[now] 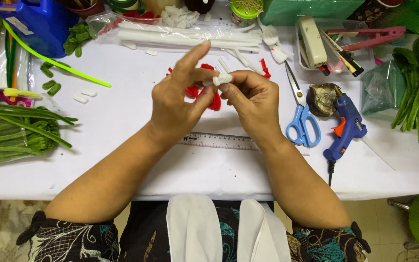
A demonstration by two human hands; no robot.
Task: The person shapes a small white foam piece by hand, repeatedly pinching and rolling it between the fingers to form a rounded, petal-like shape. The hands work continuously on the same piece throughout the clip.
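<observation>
Both hands meet above the middle of the white table. My left hand and my right hand pinch a short piece of white fuzzy pipe cleaner between their fingertips; the left index finger sticks up. Below the hands lie red pipe-cleaner pieces, partly hidden by the fingers. A clear ruler lies flat just beneath my wrists.
Blue-handled scissors and a blue glue gun lie to the right, with a stapler in a clear tray. Green pipe cleaners sit far right and more green ones at left. White pipe cleaners lie at the back.
</observation>
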